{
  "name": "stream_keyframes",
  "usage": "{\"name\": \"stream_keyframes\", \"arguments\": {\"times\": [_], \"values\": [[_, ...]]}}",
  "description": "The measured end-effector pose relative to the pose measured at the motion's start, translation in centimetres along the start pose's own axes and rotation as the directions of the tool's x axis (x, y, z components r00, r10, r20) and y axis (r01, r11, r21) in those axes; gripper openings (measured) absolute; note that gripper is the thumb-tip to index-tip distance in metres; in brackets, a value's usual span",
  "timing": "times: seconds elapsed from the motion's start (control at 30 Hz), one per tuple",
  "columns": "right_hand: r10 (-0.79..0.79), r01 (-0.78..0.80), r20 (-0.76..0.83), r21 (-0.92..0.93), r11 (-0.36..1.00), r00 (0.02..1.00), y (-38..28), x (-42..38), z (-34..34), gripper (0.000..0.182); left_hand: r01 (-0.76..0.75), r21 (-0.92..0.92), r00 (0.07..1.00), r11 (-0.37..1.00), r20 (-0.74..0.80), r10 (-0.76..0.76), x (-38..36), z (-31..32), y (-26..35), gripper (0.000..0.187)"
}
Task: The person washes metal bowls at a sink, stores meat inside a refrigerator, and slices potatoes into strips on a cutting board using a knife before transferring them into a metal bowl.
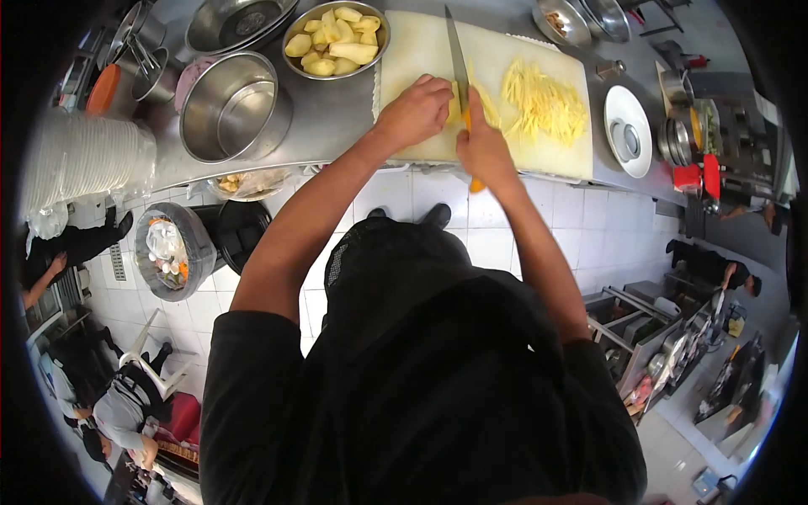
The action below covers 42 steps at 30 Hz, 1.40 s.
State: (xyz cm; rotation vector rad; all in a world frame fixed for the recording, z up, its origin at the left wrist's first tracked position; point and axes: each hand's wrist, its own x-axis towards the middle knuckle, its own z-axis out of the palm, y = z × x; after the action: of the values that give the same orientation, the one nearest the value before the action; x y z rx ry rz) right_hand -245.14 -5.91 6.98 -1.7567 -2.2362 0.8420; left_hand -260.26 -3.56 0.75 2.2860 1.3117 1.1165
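Note:
My right hand [486, 153] is wrapped around the orange handle of a long kitchen knife [457, 52], whose blade points away from me across a white cutting board [412, 46]. Just left of the blade, my left hand [418, 111] has its fingers curled down on a peeled potato [455, 108], mostly hidden by the hand and knife. Thin potato strips [545, 103] are heaped on the right half of the board, with a few more beside the blade. Behind the board's left edge stands a metal bowl [387, 38] of peeled potatoes [340, 38].
Left of the board is a deep steel pot [227, 109], near stacked clear plastic containers [84, 160]. A white oval dish [627, 132] lies to the right. Below the counter stand a lined waste bin [202, 261] and a bowl of peelings [252, 183]. Other people are farther off on both sides.

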Motion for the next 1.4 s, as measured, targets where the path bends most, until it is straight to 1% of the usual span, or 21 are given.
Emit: {"name": "stream_keyframes", "arguments": {"times": [0.03, 0.07, 0.17, 0.27, 0.37, 0.4, 0.5, 0.53, 0.63, 0.67, 0.77, 0.8, 0.9, 0.97, 1.03, 1.1, 1.13, 1.23, 1.27, 1.33, 1.4], "values": [[-0.018, 0.018, -0.008, 0.006, 1.0, 1.0, -0.1, 0.4, -0.5, 0.071, 0.002, -0.01, 1.0, 1.0, 0.008, -0.002, -0.1, 0.0, 0.2, 0.017], [0.007, -0.007, 0.025, -0.002, 1.0, 1.0, -0.6, 0.5, -1.4, 0.07, 0.004, -0.015, 1.0, 1.0, 0.008, -0.004, 0.0, -0.1, 0.1, 0.017], [0.062, -0.07, 0.114, 0.062, 0.996, 0.992, -1.5, -2.0, -3.3, 0.07, 0.011, -0.035, 1.0, 0.999, -0.009, -0.011, -0.1, -0.1, 0.3, 0.017], [-0.133, 0.131, -0.071, -0.031, 0.991, 0.989, -0.1, -4.7, -0.9, 0.07, 0.021, -0.032, 1.0, 0.999, -0.02, -0.022, 0.0, -0.1, 0.2, 0.017], [0.03, -0.03, -0.011, -0.017, 0.999, 1.0, 0.3, -2.1, 0.7, 0.068, 0.022, -0.034, 1.0, 0.999, 0.004, -0.021, 0.0, 0.0, 0.2, 0.017], [-0.017, 0.014, -0.054, -0.052, 0.999, 0.998, 0.4, -0.9, 0.5, 0.068, 0.022, -0.028, 1.0, 0.999, 0.012, -0.021, 0.1, -0.1, 0.1, 0.017], [0.019, -0.026, 0.065, 0.104, 0.994, 0.998, 0.2, 0.0, -1.8, 0.068, 0.013, -0.009, 1.0, 1.0, -0.003, -0.013, 0.1, -0.2, 0.1, 0.016], [0.032, -0.038, 0.089, 0.07, 0.997, 0.996, -0.4, -0.8, -2.7, 0.068, 0.012, -0.009, 1.0, 1.0, -0.004, -0.012, 0.1, -0.1, 0.1, 0.016], [0.052, -0.056, 0.11, 0.03, 0.998, 0.993, -1.3, -3.9, -2.6, 0.072, 0.019, -0.018, 1.0, 1.0, -0.012, -0.019, 0.0, 0.0, 0.1, 0.016], [-0.145, 0.141, -0.077, -0.05, 0.989, 0.986, 0.0, -4.1, -0.6, 0.072, 0.02, -0.021, 1.0, 1.0, -0.021, -0.02, 0.0, -0.1, 0.2, 0.016], [0.091, -0.089, 0.062, -0.041, 0.995, 0.994, -0.9, -1.3, -0.3, 0.072, 0.026, -0.037, 1.0, 0.999, -0.007, -0.026, -0.1, 0.1, 0.3, 0.017], [-0.015, 0.014, -0.015, -0.015, 1.0, 1.0, -0.6, -0.2, -0.2, 0.069, 0.029, -0.033, 1.0, 0.999, -0.002, -0.029, 0.1, 0.0, 0.2, 0.017], [0.048, -0.059, 0.105, 0.108, 0.992, 0.993, -0.4, 0.4, -1.8, 0.072, 0.023, -0.018, 1.0, 1.0, 0.006, -0.023, 0.1, -0.2, 0.2, 0.016], [0.062, -0.073, 0.133, 0.08, 0.994, 0.989, -1.0, -2.1, -2.7, 0.073, 0.015, -0.028, 1.0, 1.0, -0.012, -0.016, 0.0, -0.1, 0.3, 0.016], [0.045, -0.049, 0.111, 0.034, 0.998, 0.993, -1.0, -2.7, -2.2, 0.073, 0.02, -0.027, 1.0, 0.999, -0.023, -0.02, 0.0, -0.1, 0.1, 0.016], [0.01, -0.009, 0.031, -0.024, 1.0, 0.999, -0.5, -3.0, 0.0, 0.073, 0.025, -0.029, 1.0, 0.999, -0.01, -0.025, 0.0, 0.0, 0.2, 0.016], [0.082, -0.08, 0.059, -0.035, 0.996, 0.995, -0.8, -1.9, 0.0, 0.073, 0.03, -0.036, 1.0, 0.999, -0.005, -0.03, 0.0, 0.1, 0.3, 0.017], [0.029, -0.036, 0.082, 0.09, 0.995, 0.996, -0.8, 0.1, -1.4, 0.074, 0.03, -0.038, 1.0, 0.999, 0.002, -0.03, -0.2, -0.1, 0.5, 0.017], [0.125, -0.158, 0.193, 0.163, 0.974, 0.973, -1.7, -0.5, -2.9, 0.074, 0.013, -0.033, 1.0, 0.999, -0.011, -0.014, 0.0, -0.3, 0.4, 0.017], [0.059, -0.074, 0.142, 0.099, 0.992, 0.988, -1.3, -2.2, -2.7, 0.074, 0.005, -0.024, 1.0, 1.0, -0.021, -0.006, 0.0, -0.2, 0.4, 0.015], [0.037, -0.041, 0.108, 0.035, 0.999, 0.993, -0.9, -2.5, -1.8, 0.074, 0.009, -0.007, 1.0, 1.0, -0.015, -0.009, 0.1, -0.3, 0.3, 0.012]]}}
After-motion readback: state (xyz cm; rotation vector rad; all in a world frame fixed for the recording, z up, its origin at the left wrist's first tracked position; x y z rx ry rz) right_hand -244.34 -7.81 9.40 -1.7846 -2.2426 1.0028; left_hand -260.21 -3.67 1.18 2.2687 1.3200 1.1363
